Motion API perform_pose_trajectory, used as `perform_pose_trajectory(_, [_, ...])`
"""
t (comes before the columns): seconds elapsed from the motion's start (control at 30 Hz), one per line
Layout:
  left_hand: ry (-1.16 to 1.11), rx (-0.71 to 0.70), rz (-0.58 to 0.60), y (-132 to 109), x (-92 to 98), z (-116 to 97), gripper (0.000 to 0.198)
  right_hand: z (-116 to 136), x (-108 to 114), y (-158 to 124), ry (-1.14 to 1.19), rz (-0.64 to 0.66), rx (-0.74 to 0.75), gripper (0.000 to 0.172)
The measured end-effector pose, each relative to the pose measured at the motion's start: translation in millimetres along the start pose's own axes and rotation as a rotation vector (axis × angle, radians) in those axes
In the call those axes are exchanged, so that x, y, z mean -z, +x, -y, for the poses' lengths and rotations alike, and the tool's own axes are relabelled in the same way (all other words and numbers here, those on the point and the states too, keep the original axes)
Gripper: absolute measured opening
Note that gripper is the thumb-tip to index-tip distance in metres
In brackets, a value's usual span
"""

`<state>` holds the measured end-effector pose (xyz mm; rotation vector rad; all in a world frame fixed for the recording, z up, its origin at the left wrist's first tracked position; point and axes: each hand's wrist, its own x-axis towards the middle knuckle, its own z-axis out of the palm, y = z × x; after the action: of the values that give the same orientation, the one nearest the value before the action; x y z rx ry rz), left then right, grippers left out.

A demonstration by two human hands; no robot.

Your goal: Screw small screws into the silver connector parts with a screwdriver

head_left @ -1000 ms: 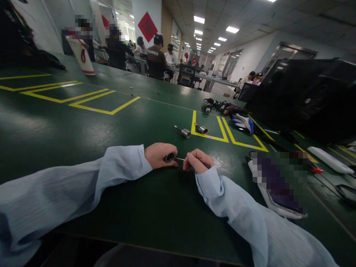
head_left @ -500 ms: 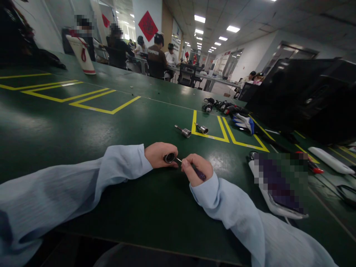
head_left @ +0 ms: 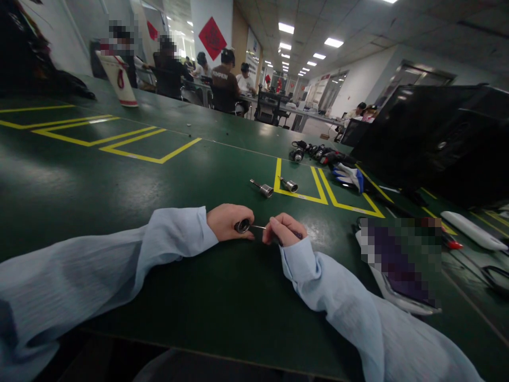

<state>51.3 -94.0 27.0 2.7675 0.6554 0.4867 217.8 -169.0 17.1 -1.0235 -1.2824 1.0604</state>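
Note:
My left hand (head_left: pixel 226 220) is closed around a metal hole saw (head_left: pixel 242 226), its round open end turned toward me. A thin screwdriver (head_left: pixel 258 227) reaches from my right hand (head_left: pixel 284 231) to the side of that hole saw; whether its tip is seated in anything is too small to tell. My right fingers wrap the screwdriver's dark handle and mostly cover it. Beyond my hands, a second hole saw (head_left: pixel 266 190) lies on its side on the green table (head_left: pixel 207 297). A third hole saw (head_left: pixel 291 186) rests just right of it, inside a yellow taped outline.
At right lies a phone-like device (head_left: pixel 397 265) in a pale frame, partly pixelated. Farther back are blue-and-white gloves (head_left: pixel 349 176), dark tools (head_left: pixel 318 152) and a large black case (head_left: pixel 433 143). A white paper cup (head_left: pixel 119 79) stands far left. Several people sit in the background.
My right hand has shifted slightly right and turned, its knuckles now more on top. The screwdriver's shaft lies nearer level. My left hand and the hole saw have hardly moved.

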Motion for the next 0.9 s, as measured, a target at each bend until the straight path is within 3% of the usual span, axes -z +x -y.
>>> perform_pose_trajectory(0.23, [0.038, 0.015, -0.052, -1, 0.6, -1, 0.019, 3, -4, -10, -0.338, -0.034, 0.221, 0.028])
perform_pose_trajectory(0.43, [0.050, -0.001, -0.064, -1, 1.3, -1, 0.018, 1, 0, -2, -0.050, 0.001, 0.069, 0.028])
perform_pose_trajectory(0.7, [-0.068, 0.005, -0.117, -2, -0.1, 2, 0.022, 2, 0, -7, -0.141, 0.030, 0.156, 0.030])
perform_pose_trajectory(0.9, [-0.108, -0.070, -0.112, -1, -1.3, 5, 0.021, -3, 3, 1, 0.139, 0.062, 0.004, 0.028])
